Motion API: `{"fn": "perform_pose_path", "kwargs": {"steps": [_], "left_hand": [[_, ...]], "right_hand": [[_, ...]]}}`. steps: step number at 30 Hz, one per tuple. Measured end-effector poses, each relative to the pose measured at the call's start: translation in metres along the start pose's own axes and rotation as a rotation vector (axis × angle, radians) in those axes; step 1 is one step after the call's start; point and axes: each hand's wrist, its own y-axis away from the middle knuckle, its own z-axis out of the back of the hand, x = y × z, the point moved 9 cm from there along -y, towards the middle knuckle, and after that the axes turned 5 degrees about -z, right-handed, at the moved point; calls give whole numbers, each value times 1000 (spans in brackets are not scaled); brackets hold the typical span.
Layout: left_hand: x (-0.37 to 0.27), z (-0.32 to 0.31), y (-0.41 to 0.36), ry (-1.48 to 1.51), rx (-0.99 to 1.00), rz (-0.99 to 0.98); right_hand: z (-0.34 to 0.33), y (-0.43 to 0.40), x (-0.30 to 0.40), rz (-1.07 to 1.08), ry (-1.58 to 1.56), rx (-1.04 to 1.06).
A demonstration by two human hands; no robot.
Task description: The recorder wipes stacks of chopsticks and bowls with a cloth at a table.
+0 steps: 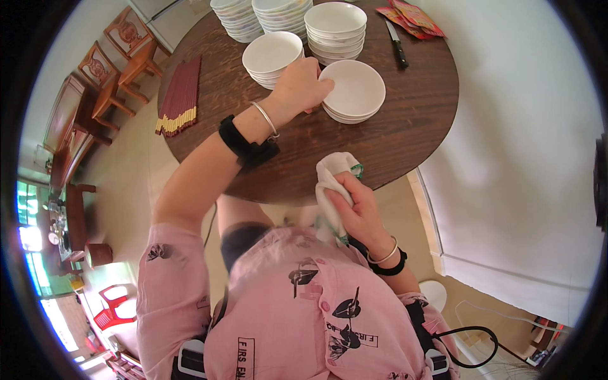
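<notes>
My left hand [304, 85] reaches over the round wooden table [285, 161], its thumb and fingers at the left rim of the top bowl in a short stack of white bowls [354, 90]. Whether it grips that rim cannot be told. A white cloth with green edging [335, 175] is bunched in my right hand [356, 204], near the table's front edge. Just behind my left hand stands another stack of white bowls [271, 52], partly covered by it. A taller stack of white bowls [335, 28] rises behind the short one.
Stacked patterned bowls [282, 19] stand at the back. A black-handled knife [398, 47] lies on the right, beside red packets [413, 19]. Dark red chopsticks with yellow ends [180, 95] lie at the left. A white wall [513, 142] borders the right side; carved wooden chairs [107, 85] stand farther left.
</notes>
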Motion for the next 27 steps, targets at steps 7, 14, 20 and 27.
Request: {"fn": "perform_pose_path", "kwargs": {"steps": [7,14,20,27], "left_hand": [[0,-9,8,32,47,55],[-24,71,31,-159,-274,-131],[47,128,21,-411,-512,-49],[79,119,-4,-317,-412,-68]], "right_hand": [[1,-1,1,-9,50,-30],[3,-1,-1,-6,57,-50],[0,0,-4,-2,31,-40],[1,0,-1,1,51,-50]]}}
